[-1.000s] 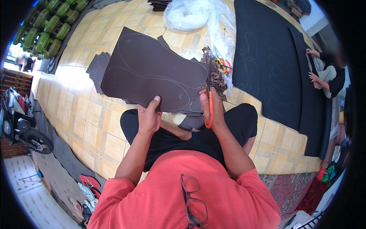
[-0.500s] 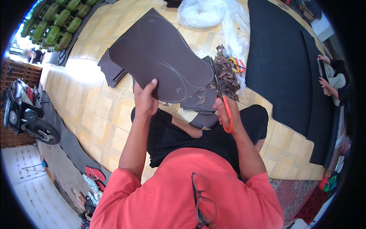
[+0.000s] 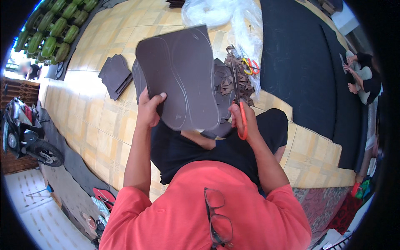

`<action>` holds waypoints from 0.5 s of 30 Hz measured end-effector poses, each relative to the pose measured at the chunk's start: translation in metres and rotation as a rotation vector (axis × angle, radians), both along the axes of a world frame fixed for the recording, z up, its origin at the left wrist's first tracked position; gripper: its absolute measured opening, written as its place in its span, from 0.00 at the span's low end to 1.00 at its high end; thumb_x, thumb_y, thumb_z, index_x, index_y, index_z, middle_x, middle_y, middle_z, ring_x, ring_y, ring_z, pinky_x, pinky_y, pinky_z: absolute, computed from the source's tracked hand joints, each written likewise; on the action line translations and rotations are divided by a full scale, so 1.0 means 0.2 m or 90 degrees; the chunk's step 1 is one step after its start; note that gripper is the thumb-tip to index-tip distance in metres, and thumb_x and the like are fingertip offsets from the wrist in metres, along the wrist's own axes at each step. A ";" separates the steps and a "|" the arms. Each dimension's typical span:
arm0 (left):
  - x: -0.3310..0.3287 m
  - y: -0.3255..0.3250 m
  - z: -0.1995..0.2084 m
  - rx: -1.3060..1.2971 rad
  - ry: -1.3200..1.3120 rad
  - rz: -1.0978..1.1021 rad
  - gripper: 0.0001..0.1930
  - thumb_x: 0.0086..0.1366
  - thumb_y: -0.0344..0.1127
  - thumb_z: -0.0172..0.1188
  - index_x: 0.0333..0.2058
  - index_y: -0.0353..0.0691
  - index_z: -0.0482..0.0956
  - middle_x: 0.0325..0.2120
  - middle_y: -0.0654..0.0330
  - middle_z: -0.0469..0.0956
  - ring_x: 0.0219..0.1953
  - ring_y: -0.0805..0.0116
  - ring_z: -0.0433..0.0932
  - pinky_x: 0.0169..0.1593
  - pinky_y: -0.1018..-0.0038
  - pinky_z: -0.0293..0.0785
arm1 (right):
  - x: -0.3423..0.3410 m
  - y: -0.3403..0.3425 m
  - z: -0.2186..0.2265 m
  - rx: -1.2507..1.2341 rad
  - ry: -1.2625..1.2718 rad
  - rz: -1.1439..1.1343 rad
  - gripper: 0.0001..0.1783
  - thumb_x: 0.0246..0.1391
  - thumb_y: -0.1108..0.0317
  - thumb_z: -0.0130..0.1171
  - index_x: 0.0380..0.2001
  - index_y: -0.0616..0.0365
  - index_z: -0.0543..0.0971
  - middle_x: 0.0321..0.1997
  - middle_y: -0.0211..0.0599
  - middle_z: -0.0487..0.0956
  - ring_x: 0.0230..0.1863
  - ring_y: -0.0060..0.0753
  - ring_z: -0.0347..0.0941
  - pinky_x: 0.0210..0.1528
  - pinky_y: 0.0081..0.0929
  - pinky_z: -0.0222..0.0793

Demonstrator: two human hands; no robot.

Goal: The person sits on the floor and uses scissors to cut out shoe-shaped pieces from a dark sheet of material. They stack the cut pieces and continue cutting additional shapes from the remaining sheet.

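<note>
My left hand [image 3: 149, 109] pinches the left edge of a dark brown sheet [image 3: 179, 79] marked with pale curved outlines. Its lower corners are rounded, and it is held up over my lap. In my right hand [image 3: 243, 120] is a pair of scissors [image 3: 238, 87] with orange handles, blades pointing away from me. The blades stand just right of the sheet, apart from it. Behind them lies a heap of small brown offcuts [image 3: 243, 83]. More brown pieces under the sheet are partly hidden. A stack of cut brown pieces [image 3: 115, 76] rests on the tiles to the left.
Red-and-yellow-handled scissors [image 3: 251, 66] lie by the offcuts. Clear plastic wrap [image 3: 225, 12] is beyond. Wide black sheeting [image 3: 300, 71] covers the floor at right, where another person [image 3: 361, 75] sits. A motorcycle [image 3: 29, 129] and green gas cylinders [image 3: 54, 31] stand at left.
The brown sheet has turned in my left hand and come down nearer my lap. The scissors have moved clear of its edge. The view has shifted a little.
</note>
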State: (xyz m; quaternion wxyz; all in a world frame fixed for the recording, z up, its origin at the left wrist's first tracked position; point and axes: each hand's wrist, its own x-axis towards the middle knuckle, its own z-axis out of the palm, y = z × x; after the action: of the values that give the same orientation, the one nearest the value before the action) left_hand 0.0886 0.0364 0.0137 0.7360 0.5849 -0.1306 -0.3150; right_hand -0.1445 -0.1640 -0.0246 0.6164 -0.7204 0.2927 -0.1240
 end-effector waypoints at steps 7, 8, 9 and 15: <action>-0.09 0.05 0.02 0.103 -0.002 -0.125 0.24 0.53 0.21 0.55 0.52 0.30 0.74 0.42 0.60 0.77 0.45 0.70 0.75 0.52 0.74 0.70 | 0.09 -0.04 0.04 -0.146 -0.068 -0.026 0.18 0.63 0.57 0.55 0.32 0.63 0.70 0.26 0.48 0.76 0.31 0.52 0.75 0.37 0.39 0.70; -0.09 0.05 0.02 0.109 0.004 -0.133 0.24 0.53 0.21 0.55 0.52 0.30 0.74 0.41 0.60 0.77 0.45 0.70 0.75 0.51 0.74 0.70 | 0.09 -0.04 0.05 -0.160 -0.072 -0.022 0.17 0.63 0.58 0.55 0.33 0.63 0.70 0.27 0.49 0.76 0.31 0.52 0.76 0.37 0.40 0.70; -0.10 0.05 0.02 0.114 0.009 -0.142 0.24 0.53 0.21 0.55 0.52 0.30 0.74 0.41 0.60 0.77 0.44 0.70 0.75 0.51 0.74 0.71 | 0.09 -0.05 0.06 -0.175 -0.077 -0.019 0.17 0.63 0.58 0.55 0.33 0.63 0.69 0.28 0.50 0.77 0.32 0.53 0.76 0.37 0.40 0.70; -0.11 0.06 0.05 0.134 0.015 -0.171 0.25 0.52 0.21 0.56 0.53 0.30 0.74 0.40 0.60 0.78 0.42 0.72 0.75 0.49 0.75 0.72 | 0.07 -0.06 0.10 -0.208 -0.108 0.009 0.18 0.63 0.57 0.55 0.32 0.64 0.69 0.26 0.51 0.76 0.29 0.52 0.74 0.35 0.40 0.69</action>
State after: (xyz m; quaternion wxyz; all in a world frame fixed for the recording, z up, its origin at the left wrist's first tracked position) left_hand 0.0675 0.0488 0.0231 0.6233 0.6323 -0.1650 -0.4294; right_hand -0.1310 -0.1755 -0.0053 0.5144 -0.8001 0.2104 -0.2258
